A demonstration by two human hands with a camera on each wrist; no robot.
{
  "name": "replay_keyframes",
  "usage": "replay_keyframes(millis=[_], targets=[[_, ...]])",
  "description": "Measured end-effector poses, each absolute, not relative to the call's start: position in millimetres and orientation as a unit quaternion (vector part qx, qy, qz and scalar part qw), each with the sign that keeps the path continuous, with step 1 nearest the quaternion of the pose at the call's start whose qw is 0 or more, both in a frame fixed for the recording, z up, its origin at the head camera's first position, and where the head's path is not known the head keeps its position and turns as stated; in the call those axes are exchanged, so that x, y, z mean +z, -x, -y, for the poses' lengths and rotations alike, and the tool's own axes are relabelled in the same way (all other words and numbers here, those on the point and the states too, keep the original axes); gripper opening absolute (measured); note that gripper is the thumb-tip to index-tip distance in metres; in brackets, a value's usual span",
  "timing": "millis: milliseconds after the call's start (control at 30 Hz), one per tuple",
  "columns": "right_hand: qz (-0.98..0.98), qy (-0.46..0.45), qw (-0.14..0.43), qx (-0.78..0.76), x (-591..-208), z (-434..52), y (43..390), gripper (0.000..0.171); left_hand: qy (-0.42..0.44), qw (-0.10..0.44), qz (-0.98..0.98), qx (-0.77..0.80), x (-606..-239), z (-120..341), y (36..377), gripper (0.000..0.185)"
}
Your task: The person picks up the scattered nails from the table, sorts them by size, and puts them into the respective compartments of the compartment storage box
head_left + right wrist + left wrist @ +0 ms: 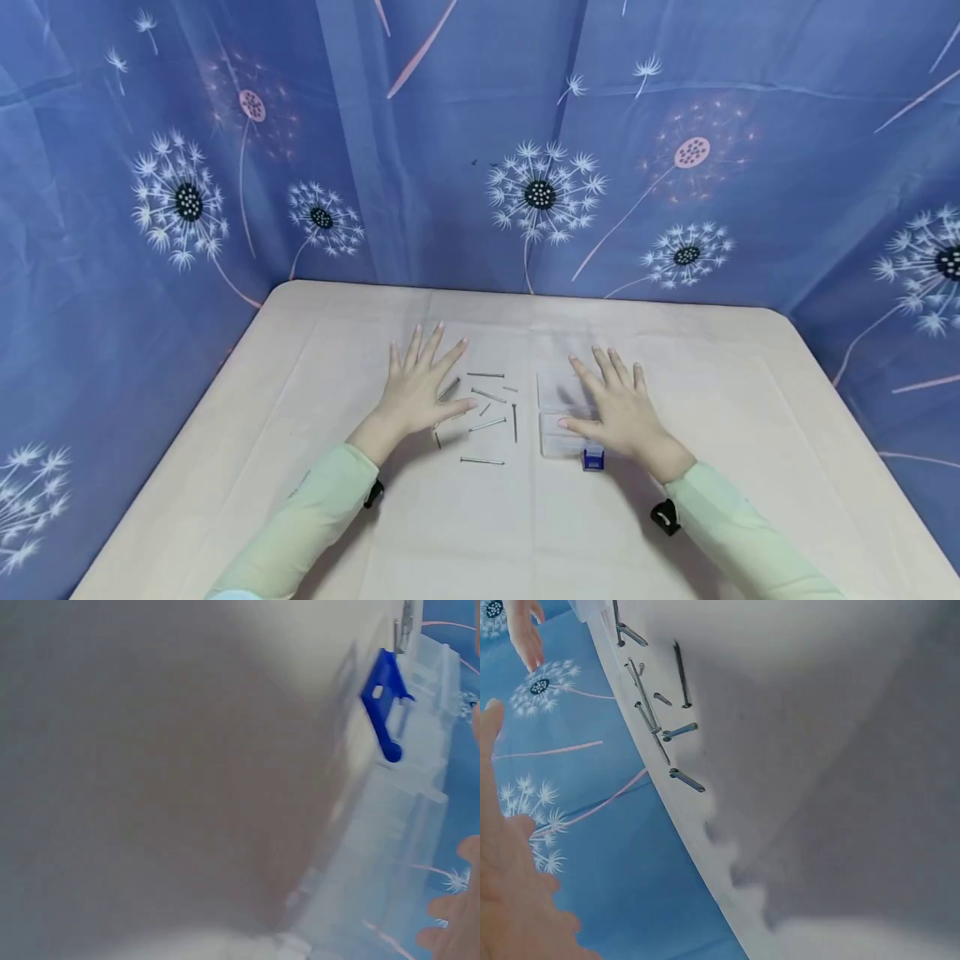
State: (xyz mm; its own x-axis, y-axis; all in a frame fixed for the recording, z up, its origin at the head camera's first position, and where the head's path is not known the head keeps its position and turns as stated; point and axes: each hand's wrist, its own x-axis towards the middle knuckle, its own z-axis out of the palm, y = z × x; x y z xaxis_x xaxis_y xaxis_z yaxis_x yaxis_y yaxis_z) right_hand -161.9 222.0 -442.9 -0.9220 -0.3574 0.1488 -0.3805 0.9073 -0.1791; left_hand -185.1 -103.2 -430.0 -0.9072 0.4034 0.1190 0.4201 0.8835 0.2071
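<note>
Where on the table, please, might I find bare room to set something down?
The table is bare right of the right hand, left of the left hand, and nearest the viewer between the sleeves. Between the hands it is crowded: loose nails, clear box, blue piece.

text: none legible | left sleeve [307,521]: faint mark [299,483], too small to read | numbers, brands: none legible

A pale green left sleeve [322,508], at seven o'clock in the head view, pairs with a matching right sleeve [750,533] at four o'clock; a small black fitting [665,517] shows beside each cuff [686,482].
</note>
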Motion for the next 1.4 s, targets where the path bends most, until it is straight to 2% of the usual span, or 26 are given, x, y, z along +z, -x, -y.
replay_keyframes(millis=[367, 567, 700, 867, 1033, 1400], targets=[[0.972, -0.198, 0.058, 0.112, -429.5, -229.5, 152.9, 0.089, 0.209, 0.042, 0.964, -0.160, -423.1, 110.0, 169.7, 0.089], [0.969, -0.187, 0.054, 0.153, -421.0, -234.1, 153.1, 0.082, 0.209, 0.052, 0.961, -0.174, -420.8, 118.4, 168.4, 0.087], [0.970, -0.172, 0.054, 0.162, -416.1, -238.8, 152.3, 0.081, 0.219, 0.037, 0.958, -0.180, -419.0, 121.3, 168.3, 0.084], [0.975, -0.143, 0.051, 0.159, -411.4, -242.9, 151.2, 0.070, 0.218, 0.030, 0.957, -0.190, -415.2, 123.9, 168.0, 0.083], [0.980, -0.105, 0.022, 0.168, -408.2, -248.7, 150.1, 0.062, 0.226, 0.026, 0.952, -0.204, -414.6, 124.4, 171.0, 0.081], [0.972, -0.062, -0.041, 0.224, -412.8, -267.2, 144.1, 0.060, 0.216, -0.005, 0.950, -0.226, -424.1, 125.4, 179.0, 0.068]])
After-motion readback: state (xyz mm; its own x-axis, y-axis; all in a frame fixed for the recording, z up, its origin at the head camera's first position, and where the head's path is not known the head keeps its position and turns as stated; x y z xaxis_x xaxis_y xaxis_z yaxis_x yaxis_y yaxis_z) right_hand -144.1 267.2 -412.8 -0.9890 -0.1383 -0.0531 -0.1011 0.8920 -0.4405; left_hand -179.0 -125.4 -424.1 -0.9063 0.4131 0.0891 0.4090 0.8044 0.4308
